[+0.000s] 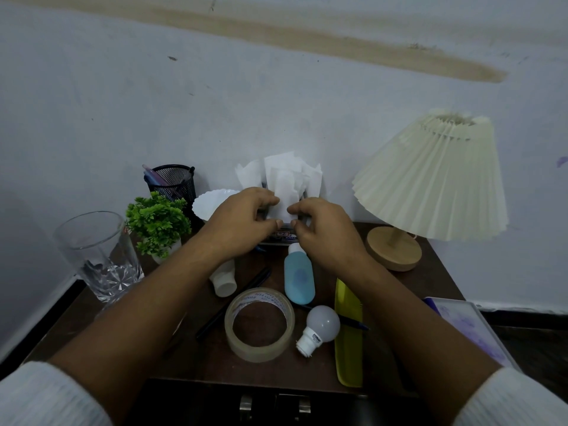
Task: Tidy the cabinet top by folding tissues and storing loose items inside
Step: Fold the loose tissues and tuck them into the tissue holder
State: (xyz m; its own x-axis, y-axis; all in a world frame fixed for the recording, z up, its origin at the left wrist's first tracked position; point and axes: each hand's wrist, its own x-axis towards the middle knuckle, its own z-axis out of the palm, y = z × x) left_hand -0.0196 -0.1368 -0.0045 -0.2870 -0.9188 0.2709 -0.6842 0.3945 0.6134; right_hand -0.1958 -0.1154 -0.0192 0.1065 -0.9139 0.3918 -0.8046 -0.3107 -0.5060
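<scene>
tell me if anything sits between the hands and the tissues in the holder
Nothing visible does. The left hand and right hand already meet at the white tissue, with fingers pinching its lower part. The blue bottle, tape roll and bulb lie nearer the person, beneath the forearms.

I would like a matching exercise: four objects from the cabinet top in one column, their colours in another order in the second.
Objects:
1. bottle
2. comb
3. tape roll
4. lampshade

Colours:
A. cream
B. clear
C. blue
D. yellow

Pairs: 1-C, 2-D, 3-B, 4-A
</scene>
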